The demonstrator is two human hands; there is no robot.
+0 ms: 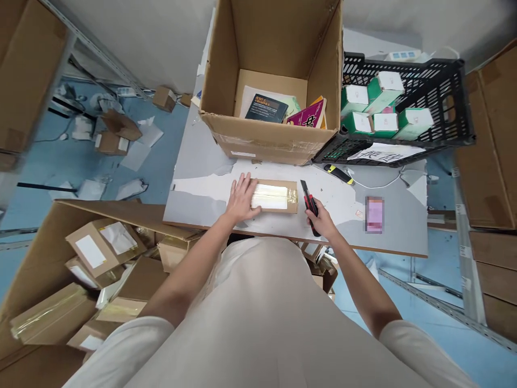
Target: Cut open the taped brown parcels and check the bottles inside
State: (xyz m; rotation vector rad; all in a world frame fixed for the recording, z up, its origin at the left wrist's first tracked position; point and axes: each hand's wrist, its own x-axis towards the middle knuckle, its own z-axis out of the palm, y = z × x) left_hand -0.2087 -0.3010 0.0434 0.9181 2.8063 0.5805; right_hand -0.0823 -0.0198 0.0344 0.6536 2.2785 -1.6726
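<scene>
A small brown cardboard box (274, 196) lies flat on the table, with a white label and clear yellowish tape across its top. My left hand (242, 199) rests on the box's left end, fingers spread. Just right of the box, my right hand (321, 218) is closed around a black and red box cutter (309, 202). The cutter points away from me, apart from the box. A black and yellow cutter (339, 174) lies farther back on the table.
Behind stands a large open carton (270, 134) with books inside. A black plastic crate (444, 108) holding several green and white boxes is to its right. A pixelated pink item (375, 214) lies on the table (194, 202). At left, a big carton (100, 207) contains several parcels.
</scene>
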